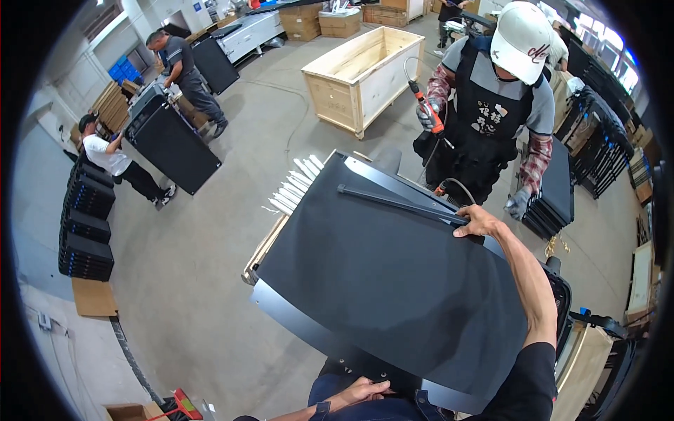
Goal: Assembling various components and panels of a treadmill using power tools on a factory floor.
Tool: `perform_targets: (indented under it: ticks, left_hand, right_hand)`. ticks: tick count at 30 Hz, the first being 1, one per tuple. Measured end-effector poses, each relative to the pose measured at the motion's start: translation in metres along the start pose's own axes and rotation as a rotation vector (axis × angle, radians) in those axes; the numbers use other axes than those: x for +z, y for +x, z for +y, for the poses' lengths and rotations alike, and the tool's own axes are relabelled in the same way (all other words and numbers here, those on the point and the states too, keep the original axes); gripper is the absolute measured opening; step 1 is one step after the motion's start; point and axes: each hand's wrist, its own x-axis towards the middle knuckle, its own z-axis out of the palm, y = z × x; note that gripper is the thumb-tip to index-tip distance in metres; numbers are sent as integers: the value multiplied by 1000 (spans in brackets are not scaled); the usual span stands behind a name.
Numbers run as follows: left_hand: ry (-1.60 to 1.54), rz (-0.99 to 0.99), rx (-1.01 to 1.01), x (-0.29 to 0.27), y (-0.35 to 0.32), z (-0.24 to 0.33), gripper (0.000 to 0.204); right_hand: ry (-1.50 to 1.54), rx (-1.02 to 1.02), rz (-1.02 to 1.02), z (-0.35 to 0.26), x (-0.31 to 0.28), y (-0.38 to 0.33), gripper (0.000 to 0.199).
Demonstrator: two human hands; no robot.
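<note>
The left hand (361, 390) shows only its knuckles; its fingers curl under the near edge of the black panel (393, 281), out of sight. Beyond the right hand (477, 223), whose fingertips rest on the thin black bar (400, 203), the panel hides the cart (263, 252) beneath.

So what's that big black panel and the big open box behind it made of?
The big black panel looks like matte sheet metal or plastic: smooth, dull, with a glossier rim. I can't tell which. The open crate looks like bare pale wood: light boards, unpainted.
</note>
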Motion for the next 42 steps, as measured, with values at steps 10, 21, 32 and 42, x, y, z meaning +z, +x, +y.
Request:
perform_targets:
  ticks: [10, 21, 32, 42]
  left_hand:
    - [261, 35, 3, 21, -16, 59, 49]
    - [219, 85, -13, 27, -27, 103, 37]
    - [167, 104, 149, 33, -13, 106, 39]
    - [164, 104, 168, 35, 1, 80, 35]
  right_hand:
    - [65, 59, -70, -22, -14, 35, 62]
    - [45, 91, -106, -49, -28, 72, 73]
    - [-1, 36, -47, -35, -38, 71, 68]
    - [-359, -90, 103, -20, -19, 28, 55]
